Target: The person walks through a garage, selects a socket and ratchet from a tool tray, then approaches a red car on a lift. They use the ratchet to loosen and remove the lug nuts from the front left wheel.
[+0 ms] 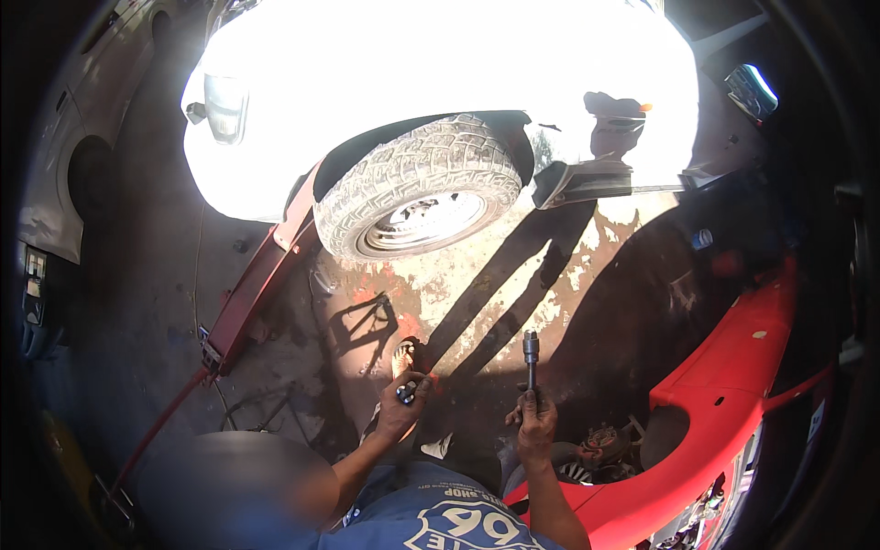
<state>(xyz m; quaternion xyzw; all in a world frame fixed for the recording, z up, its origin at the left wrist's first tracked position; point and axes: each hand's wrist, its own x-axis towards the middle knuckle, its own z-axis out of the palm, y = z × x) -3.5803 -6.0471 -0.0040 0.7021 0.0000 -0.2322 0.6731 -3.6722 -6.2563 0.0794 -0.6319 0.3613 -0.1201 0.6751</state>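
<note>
My right hand (535, 429) is closed round the lower end of a metal socket wrench (531, 359). Its thick socket end points up and away from me, apart from anything else. To its left, my left hand (396, 417) has its fingers wrapped about a short dark piece with a shiny rounded end (406, 392); its exact kind is unclear. Beyond both hands stands the treaded wheel (426, 188) of a white vehicle (440, 64), turned at an angle in its arch. Neither hand touches the wheel.
A red floor jack (247, 307) reaches under the vehicle at left, its long handle slanting toward me. A red car body panel (715, 367) curves along my right, with mechanical parts (600, 445) beside it. Another light-coloured car (64, 147) stands far left. A blurred rounded shape covers the lower left.
</note>
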